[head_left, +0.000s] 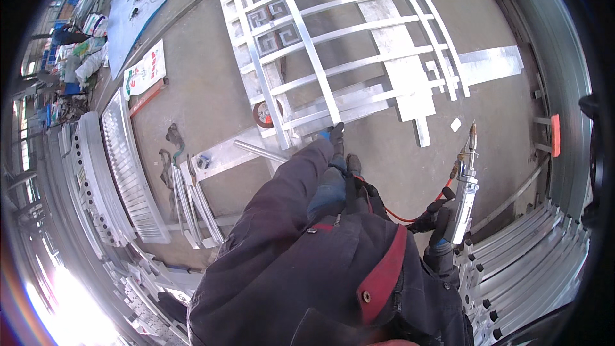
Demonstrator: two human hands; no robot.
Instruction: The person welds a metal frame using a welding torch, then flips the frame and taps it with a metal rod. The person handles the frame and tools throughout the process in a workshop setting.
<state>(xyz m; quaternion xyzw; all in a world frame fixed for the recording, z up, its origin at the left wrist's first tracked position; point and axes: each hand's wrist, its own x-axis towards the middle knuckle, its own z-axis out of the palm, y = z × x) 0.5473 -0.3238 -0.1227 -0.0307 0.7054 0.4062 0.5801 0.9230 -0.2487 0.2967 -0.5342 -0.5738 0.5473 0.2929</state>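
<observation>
- Currently, the grid-like metal frame [307,46] is laid out ahead of the person, with a pale board [392,40] seen under its crossbars.
- A long silver tool [462,208] is gripped by the gloved right hand [441,214], nearer the body than the frame and to its right; the fingers are wrapped around the tool, and its pointed tip is aimed forward, clear of the frame.
- An orange hose [400,220] is looped between that hand and the body.
- The gloved left hand [334,133] is placed at the near end of one long frame bar; whether its fingers are closed or spread cannot be told.
- A loose tube [259,150] is seen by the frame's near left corner.
- A white sack [145,70] is left well to the frame's left.
</observation>
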